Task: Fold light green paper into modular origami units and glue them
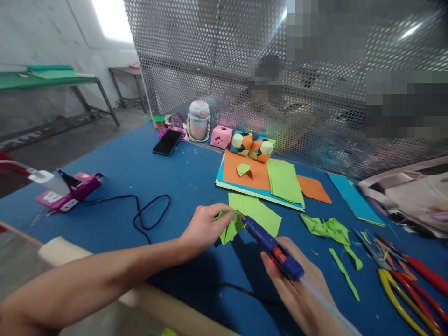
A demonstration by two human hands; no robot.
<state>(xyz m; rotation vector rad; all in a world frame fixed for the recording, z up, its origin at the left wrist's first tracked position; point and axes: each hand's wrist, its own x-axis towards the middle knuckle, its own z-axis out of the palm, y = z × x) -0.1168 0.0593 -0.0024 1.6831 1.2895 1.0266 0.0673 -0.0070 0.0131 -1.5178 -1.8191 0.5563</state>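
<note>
My left hand [212, 223] pinches a folded piece of light green paper [231, 228] above the blue table. In my right hand [297, 275] is a blue hot glue gun [269, 245], its nozzle at the edge of that green piece; whether they touch I cannot tell. A clear glue stick trails from the gun's back end. Just beyond both hands lies a flat light green sheet [259, 212]. To the right of the gun, crumpled green paper [327, 228] and a thin green strip [345, 273] rest on the table.
Stacked colored paper [241, 170] lies ahead, with paper balls [262, 148] behind it. Scissors [395, 284] and pliers [427, 275] sit at right. A purple power strip [70, 191] with a black cord [138, 217], a phone [168, 142] and a bottle [199, 121] stand left. A perforated metal panel [196, 42] bounds the back.
</note>
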